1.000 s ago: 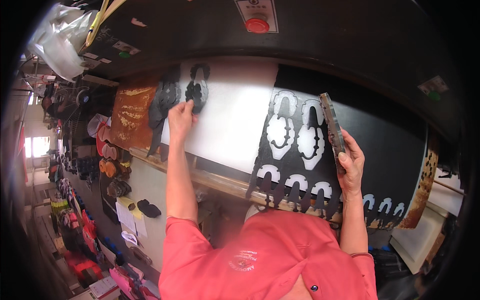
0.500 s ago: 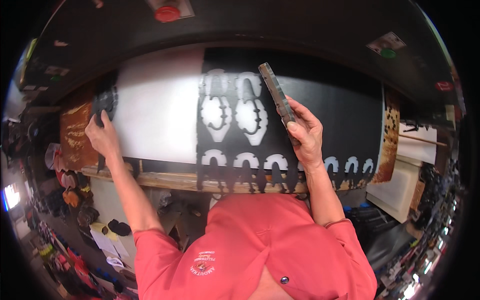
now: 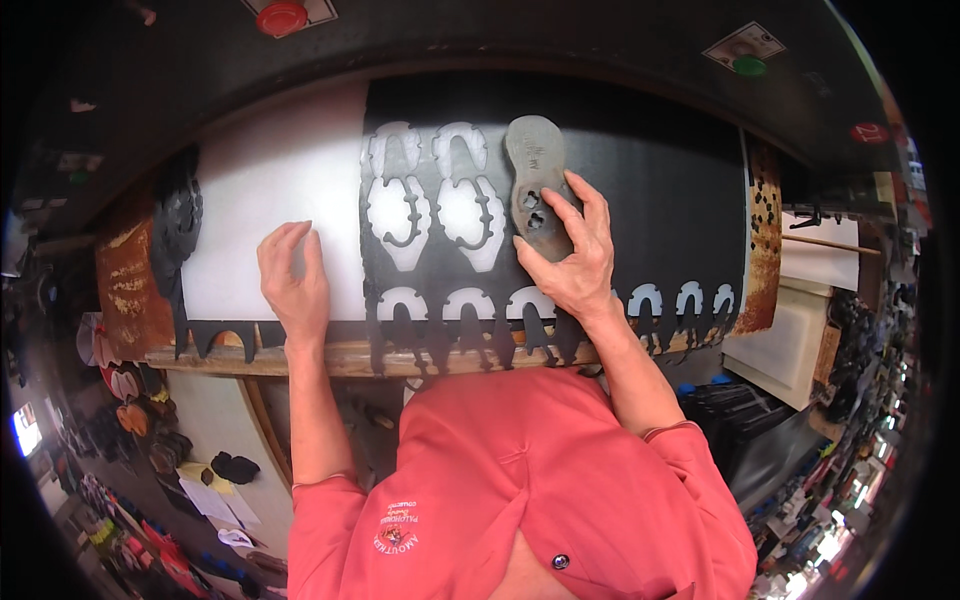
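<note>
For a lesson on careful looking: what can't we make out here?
Head view:
Metal die: underside turned away; lower right part behind the right hand.
Black pieces, far left: too dark and overlapping to count.
Panel around the red button: cut off by the top edge.

The camera is sitting on the person's head, and it is looking down over the front of the red shirt (image 3: pixel 470 455). That shirt is filling the space at 6 o'clock, very close up. The left hand (image 3: pixel 297 285) is showing at 9 o'clock and the right hand (image 3: pixel 578 250) at 2 o'clock, both quite near. The long table (image 3: pixel 127 300) is running across the middle, and a dark panel (image 3: pixel 560 35) is curving over it at 12 o'clock. The view is spreading very wide, so straight edges are bending, and the messy room (image 3: pixel 865 490) is looking small and far away at 4 and 8 o'clock.
</note>
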`<state>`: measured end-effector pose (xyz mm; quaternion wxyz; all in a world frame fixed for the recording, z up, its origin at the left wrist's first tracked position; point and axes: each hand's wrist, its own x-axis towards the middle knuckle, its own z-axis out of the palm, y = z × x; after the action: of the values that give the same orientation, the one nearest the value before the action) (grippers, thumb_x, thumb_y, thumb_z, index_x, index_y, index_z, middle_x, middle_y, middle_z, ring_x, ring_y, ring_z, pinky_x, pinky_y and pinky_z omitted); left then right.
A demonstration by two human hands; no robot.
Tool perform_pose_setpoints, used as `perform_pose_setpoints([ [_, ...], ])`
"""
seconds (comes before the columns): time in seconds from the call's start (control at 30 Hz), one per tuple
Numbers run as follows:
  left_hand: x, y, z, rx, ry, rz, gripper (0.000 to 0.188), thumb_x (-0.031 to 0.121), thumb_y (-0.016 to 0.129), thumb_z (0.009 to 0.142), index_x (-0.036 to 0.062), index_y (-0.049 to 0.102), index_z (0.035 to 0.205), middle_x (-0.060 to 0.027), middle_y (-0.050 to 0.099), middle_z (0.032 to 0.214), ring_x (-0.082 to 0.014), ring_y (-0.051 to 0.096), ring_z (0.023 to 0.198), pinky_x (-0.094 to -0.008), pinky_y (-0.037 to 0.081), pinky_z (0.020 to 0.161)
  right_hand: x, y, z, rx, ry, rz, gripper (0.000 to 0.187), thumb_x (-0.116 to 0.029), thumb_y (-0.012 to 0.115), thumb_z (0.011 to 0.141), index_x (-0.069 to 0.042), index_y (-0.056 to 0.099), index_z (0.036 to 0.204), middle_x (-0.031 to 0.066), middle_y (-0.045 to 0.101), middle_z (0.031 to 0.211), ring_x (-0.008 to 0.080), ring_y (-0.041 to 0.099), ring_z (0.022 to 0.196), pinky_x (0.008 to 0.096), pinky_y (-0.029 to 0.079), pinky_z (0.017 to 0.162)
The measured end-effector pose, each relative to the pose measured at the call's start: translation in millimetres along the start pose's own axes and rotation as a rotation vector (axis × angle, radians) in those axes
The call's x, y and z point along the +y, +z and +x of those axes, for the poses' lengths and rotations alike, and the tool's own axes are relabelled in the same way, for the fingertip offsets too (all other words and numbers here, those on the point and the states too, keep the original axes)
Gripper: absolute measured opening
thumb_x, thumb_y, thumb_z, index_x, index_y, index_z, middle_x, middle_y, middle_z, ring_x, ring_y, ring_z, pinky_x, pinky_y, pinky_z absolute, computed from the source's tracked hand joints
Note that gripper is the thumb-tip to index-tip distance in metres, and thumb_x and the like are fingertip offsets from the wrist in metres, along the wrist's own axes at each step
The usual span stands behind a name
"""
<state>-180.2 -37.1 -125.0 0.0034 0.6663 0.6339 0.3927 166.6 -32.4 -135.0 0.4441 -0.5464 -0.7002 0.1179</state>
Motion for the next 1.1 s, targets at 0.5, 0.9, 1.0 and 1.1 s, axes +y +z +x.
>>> perform_pose_setpoints([
  [0.5, 127.3, 30.9, -107.9, -0.207, 0.322, -0.509, 0.017, -0.004, 0.083, 0.080, 0.0030, 0.067, 0.082, -0.0097, 0.070, 0.080, -0.0303, 0.069, 0.070, -0.0390, 0.054, 0.061, -4.3, -38.0, 10.8, 0.073, 0.178, 0.418, 0.052, -0.012, 0.085, 0.082, -0.001, 0.069, 0.131, 0.0159, 0.067, 0.132, 0.0294, 0.067, 0.121, 0.0400, 0.055, 0.102],
  [0.9, 146.4, 55.4, -57.4, -0.097, 0.300, -0.387, 0.017, 0.003, 0.080, 0.090, 0.0018, 0.067, 0.080, -0.0132, 0.068, 0.080, -0.0338, 0.066, 0.069, -0.0408, 0.052, 0.064, 39.9, -179.5, 72.2, 0.502, -0.058, 0.127, 0.015, -0.009, 0.074, 0.100, 0.001, 0.068, 0.092, 0.0087, 0.068, 0.082, 0.0126, 0.061, 0.070, 0.0309, 0.051, 0.066],
  [1.0, 151.2, 57.2, -25.9, -0.119, 0.302, -0.424, 0.020, 0.002, 0.081, 0.089, 0.0007, 0.066, 0.075, -0.0140, 0.070, 0.078, -0.0327, 0.067, 0.069, -0.0394, 0.052, 0.064, 47.3, -155.6, 34.2, 0.459, 0.066, 0.190, 0.013, -0.007, 0.076, 0.097, 0.001, 0.070, 0.090, 0.0082, 0.070, 0.078, 0.0136, 0.062, 0.064, 0.0313, 0.050, 0.062],
  [1.1, 152.4, 52.6, -15.0, -0.258, 0.331, -0.513, 0.015, 0.005, 0.081, 0.089, 0.0016, 0.072, 0.078, -0.0098, 0.075, 0.080, -0.0284, 0.069, 0.074, -0.0382, 0.054, 0.069, 49.2, -123.2, -12.5, 0.409, -0.051, -0.039, 0.013, -0.005, 0.077, 0.092, -0.003, 0.068, 0.084, 0.0061, 0.062, 0.071, 0.0205, 0.063, 0.067, 0.0339, 0.049, 0.064],
])
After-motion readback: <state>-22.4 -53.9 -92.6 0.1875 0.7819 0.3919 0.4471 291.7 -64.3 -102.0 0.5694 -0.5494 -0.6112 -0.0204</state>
